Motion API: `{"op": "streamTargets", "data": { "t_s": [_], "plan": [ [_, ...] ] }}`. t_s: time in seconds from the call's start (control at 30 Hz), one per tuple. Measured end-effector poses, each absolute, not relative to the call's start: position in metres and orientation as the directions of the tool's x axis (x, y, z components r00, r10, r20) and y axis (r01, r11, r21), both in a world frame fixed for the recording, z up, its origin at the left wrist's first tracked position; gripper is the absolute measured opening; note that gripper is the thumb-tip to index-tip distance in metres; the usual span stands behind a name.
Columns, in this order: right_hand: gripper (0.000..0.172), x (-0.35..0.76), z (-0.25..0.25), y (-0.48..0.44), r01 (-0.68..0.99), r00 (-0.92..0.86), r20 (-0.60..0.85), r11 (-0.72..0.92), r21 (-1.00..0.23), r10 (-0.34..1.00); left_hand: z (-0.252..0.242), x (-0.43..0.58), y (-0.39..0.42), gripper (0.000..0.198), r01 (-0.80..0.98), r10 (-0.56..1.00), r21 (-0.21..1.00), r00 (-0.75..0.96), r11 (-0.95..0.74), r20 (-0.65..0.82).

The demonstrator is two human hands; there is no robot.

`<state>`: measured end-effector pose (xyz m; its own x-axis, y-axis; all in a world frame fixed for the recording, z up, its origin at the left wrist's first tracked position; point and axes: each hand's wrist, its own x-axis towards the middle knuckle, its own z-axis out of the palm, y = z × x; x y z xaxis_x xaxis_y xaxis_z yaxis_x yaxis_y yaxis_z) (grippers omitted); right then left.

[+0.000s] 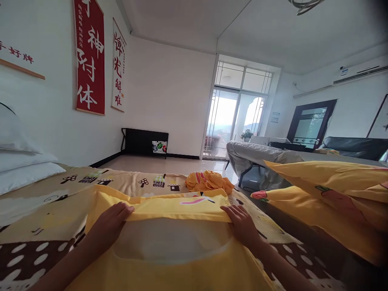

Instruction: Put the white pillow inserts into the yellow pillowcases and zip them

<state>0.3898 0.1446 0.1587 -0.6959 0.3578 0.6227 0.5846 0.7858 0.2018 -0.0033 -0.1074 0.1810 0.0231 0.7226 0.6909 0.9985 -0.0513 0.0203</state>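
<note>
A yellow cloth (169, 208) with a pink and white print is stretched across the patterned bed cover (121, 180). My left hand (118, 214) is closed on its left end, and my right hand (239, 218) grips the right end. Between the hands the edge runs nearly straight, folded over. Below that fold lies a white oval area (172, 240) of the cloth, with more yellow around it towards me. Just beyond the cloth, a crumpled orange-yellow bundle (207, 182) rests on the bed, touched by neither hand.
Yellow pillows (342, 198) with carrot prints are at the right. White pillows (27, 165) lie at the far left. Behind the bed stand a plastic-covered table (260, 151) and a black folded frame (139, 141) against the wall.
</note>
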Motion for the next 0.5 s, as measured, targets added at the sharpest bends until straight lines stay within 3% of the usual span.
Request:
{"op": "streamTargets", "data": {
  "t_s": [0.13, 0.2, 0.37, 0.5],
  "plan": [
    [0.036, 0.409, 0.144, 0.142, 0.533, -0.761, 0.588, 0.781, 0.325, 0.275, 0.155, -0.006, -0.118, 0.031, 0.986, 0.857, -0.136, 0.152, -0.097, 0.492],
    [0.039, 0.414, 0.138, 0.140, 0.524, -0.790, 0.533, 0.787, 0.326, 0.304, 0.140, -0.007, -0.119, 0.033, 0.979, 0.915, -0.140, 0.189, -0.147, 0.357],
    [0.038, 0.412, 0.123, 0.138, 0.589, -0.786, 0.352, 0.787, 0.182, 0.508, 0.129, -0.003, -0.119, 0.037, 0.995, 0.980, 0.094, 0.017, -0.036, 0.197],
    [0.033, 0.414, 0.120, 0.143, 0.642, -0.723, 0.282, 0.764, -0.060, 0.630, 0.146, 0.004, -0.127, 0.035, 0.978, 0.988, 0.208, -0.045, 0.013, 0.145]
  ]
}}
